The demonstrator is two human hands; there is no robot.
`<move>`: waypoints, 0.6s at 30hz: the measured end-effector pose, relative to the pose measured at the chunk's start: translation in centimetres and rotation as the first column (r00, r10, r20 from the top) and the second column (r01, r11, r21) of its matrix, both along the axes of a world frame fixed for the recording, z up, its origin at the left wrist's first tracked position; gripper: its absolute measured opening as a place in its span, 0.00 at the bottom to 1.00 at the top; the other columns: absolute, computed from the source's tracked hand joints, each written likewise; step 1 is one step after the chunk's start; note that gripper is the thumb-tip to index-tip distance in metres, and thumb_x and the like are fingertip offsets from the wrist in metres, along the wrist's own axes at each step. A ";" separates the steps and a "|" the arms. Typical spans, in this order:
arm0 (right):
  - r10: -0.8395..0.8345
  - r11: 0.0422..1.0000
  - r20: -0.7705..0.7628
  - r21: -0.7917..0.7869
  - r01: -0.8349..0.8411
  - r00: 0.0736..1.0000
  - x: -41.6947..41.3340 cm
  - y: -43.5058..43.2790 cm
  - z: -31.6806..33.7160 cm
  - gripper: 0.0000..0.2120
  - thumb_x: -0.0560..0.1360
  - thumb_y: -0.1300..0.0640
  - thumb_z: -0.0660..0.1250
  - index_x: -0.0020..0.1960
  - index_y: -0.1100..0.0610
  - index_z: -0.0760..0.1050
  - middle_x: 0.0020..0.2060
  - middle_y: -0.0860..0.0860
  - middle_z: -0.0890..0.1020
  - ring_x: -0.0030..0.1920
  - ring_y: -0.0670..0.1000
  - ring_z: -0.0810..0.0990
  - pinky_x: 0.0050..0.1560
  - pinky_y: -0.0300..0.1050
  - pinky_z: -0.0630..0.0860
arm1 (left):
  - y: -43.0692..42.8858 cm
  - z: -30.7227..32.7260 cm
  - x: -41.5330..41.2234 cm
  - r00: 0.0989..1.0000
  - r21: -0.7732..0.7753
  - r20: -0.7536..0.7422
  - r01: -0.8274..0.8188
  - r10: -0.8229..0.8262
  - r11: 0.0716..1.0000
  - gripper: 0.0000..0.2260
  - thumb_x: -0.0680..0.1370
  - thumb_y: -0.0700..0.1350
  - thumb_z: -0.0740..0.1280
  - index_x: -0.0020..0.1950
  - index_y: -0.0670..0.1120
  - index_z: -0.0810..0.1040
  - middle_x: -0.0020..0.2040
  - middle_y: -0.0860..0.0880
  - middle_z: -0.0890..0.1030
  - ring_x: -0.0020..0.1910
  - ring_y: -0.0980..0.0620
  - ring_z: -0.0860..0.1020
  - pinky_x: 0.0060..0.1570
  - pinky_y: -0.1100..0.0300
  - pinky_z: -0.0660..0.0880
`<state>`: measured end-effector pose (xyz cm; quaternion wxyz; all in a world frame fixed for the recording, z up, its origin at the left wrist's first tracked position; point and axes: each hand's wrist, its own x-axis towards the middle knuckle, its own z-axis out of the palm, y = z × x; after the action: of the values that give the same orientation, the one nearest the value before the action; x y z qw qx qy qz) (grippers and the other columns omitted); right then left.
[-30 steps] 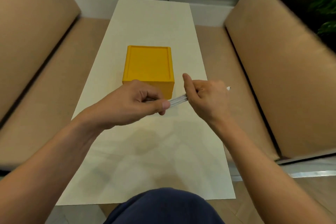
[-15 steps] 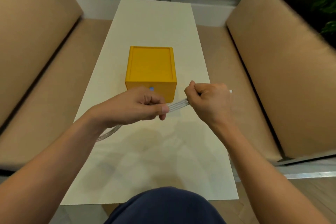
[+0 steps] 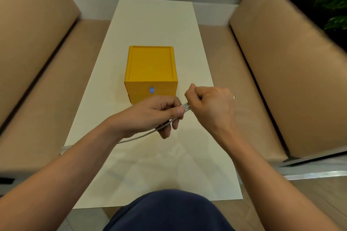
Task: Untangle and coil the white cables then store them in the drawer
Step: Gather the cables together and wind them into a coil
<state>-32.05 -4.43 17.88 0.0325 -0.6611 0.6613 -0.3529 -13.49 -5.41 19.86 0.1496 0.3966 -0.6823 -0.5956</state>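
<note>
Your left hand (image 3: 150, 116) pinches the cables (image 3: 185, 106), your right hand (image 3: 210, 105) fists them; yank, and the trailing slack could re-knot.

Yellow drawer box (image 3: 151, 67) (blue tab (image 3: 152, 90)), white cables (image 3: 185, 106), cream table (image 3: 155, 24), tan cushions (image 3: 281, 58)

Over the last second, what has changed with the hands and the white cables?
A length of the white cables now trails from the left hand down to the table at its left edge, where none showed before. The right hand has folded its raised thumb into a fist. Both hands keep gripping the cables; the yellow drawer box sits shut in place.
</note>
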 end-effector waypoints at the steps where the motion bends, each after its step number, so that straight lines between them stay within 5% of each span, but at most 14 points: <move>1: -0.008 1.000 0.003 0.009 0.008 1.000 0.1 0.0 -0.1 0.28 0.80 0.47 0.59 0.24 0.53 0.55 0.18 0.51 0.59 0.24 0.55 0.60 0.27 0.48 0.61 | 0.0 0.1 -0.1 1.000 -0.011 0.018 0.000 0.001 1.000 0.12 0.85 0.51 0.63 0.50 0.44 0.79 0.38 0.46 0.81 0.33 0.51 0.76 0.35 0.58 0.73; 6: 0.153 0.969 0.113 0.179 -0.172 0.982 -1.0 0.3 1.1 0.32 0.84 0.41 0.60 0.25 0.55 0.66 0.19 0.50 0.66 0.24 0.51 0.64 0.29 0.47 0.61 | -0.4 1.3 0.2 0.994 -0.153 0.101 -0.017 0.032 0.988 0.12 0.83 0.53 0.65 0.45 0.50 0.83 0.30 0.52 0.70 0.29 0.56 0.66 0.30 0.64 0.63; 9: 0.337 0.725 0.447 0.438 -0.531 0.829 -3.4 0.5 3.6 0.23 0.82 0.39 0.62 0.37 0.53 0.81 0.29 0.51 0.79 0.31 0.50 0.74 0.35 0.47 0.73 | -1.1 2.2 0.9 0.995 -0.190 0.093 -0.023 0.041 0.982 0.12 0.82 0.52 0.67 0.42 0.48 0.83 0.29 0.54 0.70 0.29 0.57 0.66 0.28 0.66 0.62; 12: 0.377 0.471 0.569 0.561 -0.681 0.730 -6.2 0.6 4.6 0.15 0.79 0.44 0.65 0.51 0.55 0.83 0.39 0.52 0.84 0.39 0.49 0.80 0.43 0.44 0.78 | -1.5 2.8 1.6 0.997 -0.203 0.077 0.032 -0.016 0.979 0.13 0.79 0.57 0.71 0.42 0.49 0.84 0.30 0.52 0.70 0.30 0.54 0.65 0.30 0.60 0.62; 15: 0.377 0.538 0.507 0.562 -0.628 0.776 -7.2 0.5 4.8 0.10 0.80 0.50 0.69 0.49 0.56 0.83 0.38 0.51 0.84 0.38 0.47 0.80 0.40 0.46 0.77 | -1.6 3.0 1.7 0.993 -0.201 0.103 0.071 -0.051 0.977 0.14 0.76 0.60 0.69 0.41 0.50 0.85 0.31 0.49 0.70 0.33 0.49 0.65 0.34 0.52 0.61; 18: 0.386 0.663 0.359 0.533 -0.526 0.850 -6.9 0.3 5.0 0.09 0.79 0.49 0.71 0.44 0.52 0.83 0.34 0.48 0.84 0.32 0.44 0.77 0.35 0.37 0.73 | -2.0 3.0 1.3 0.991 -0.211 0.129 0.054 -0.027 0.976 0.14 0.77 0.58 0.69 0.41 0.50 0.84 0.29 0.52 0.70 0.32 0.51 0.65 0.33 0.55 0.60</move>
<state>-38.94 -4.14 22.93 0.4039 -0.7166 0.5432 -0.1683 -12.18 -7.41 22.83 0.1363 0.4009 -0.7584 -0.4955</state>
